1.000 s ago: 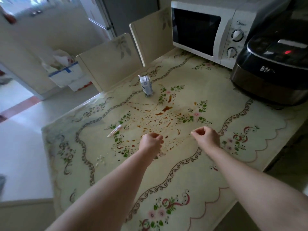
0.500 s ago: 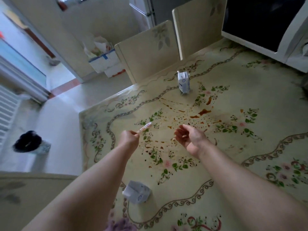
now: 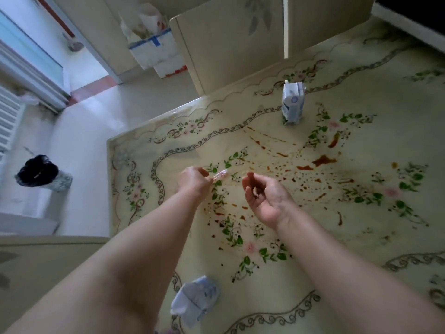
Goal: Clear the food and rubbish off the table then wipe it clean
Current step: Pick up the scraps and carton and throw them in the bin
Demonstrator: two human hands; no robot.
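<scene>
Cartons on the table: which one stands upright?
The far carton, near the chair backs, stands upright. The near carton lies crumpled and flattened.

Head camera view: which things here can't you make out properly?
All in the head view:
- Bits in the cupped right hand: too small and shadowed to name.
- Clear strip pinched by the left hand: blurred; straw or wrapper, cannot tell.
- Crushed carton: one side hidden behind the left forearm, print blurred.
- Upright carton: its walls hide whether it is empty.
- Dark appliance: cut off by the top edge.
</scene>
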